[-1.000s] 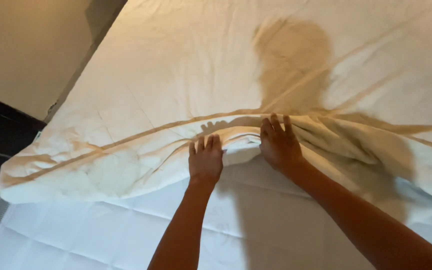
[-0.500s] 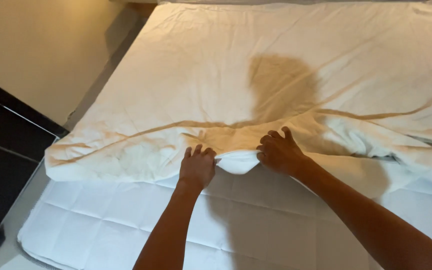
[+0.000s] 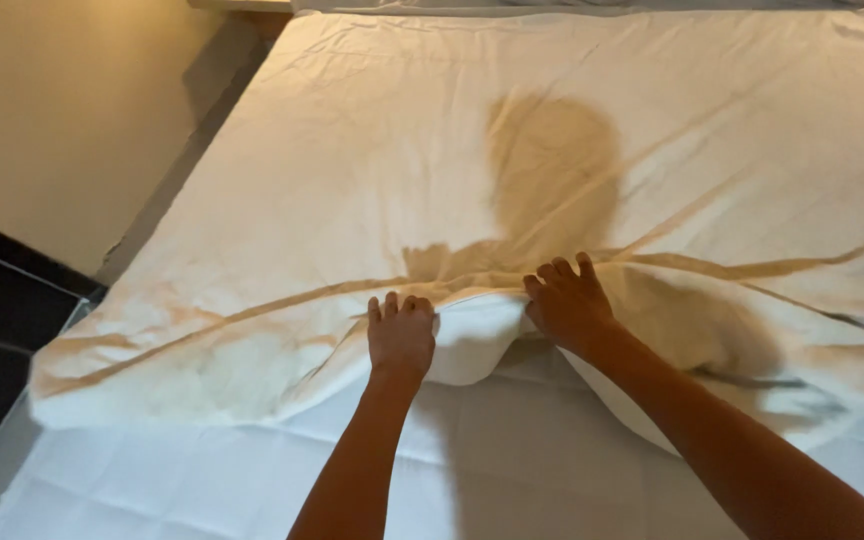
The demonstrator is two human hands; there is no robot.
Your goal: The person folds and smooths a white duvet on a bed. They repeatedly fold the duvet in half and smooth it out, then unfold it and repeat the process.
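Bed point(image 3: 202, 500): quilted white pad exposed below both hands. Sheet point(image 3: 372, 170): cream, creased, spread beyond the hands, its near edge bunched between them. Left hand point(image 3: 401, 335): grip clamped on that edge. Right hand point(image 3: 565, 300): grip likewise clamped, just beside. Dark floor far left.

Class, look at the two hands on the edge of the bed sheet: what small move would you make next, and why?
Probably draw the sheet edge a little farther toward the foot. Both the left hand and right hand grip its bunched near edge, creases fan out from that grip, and the quilted mattress pad in front lies uncovered.
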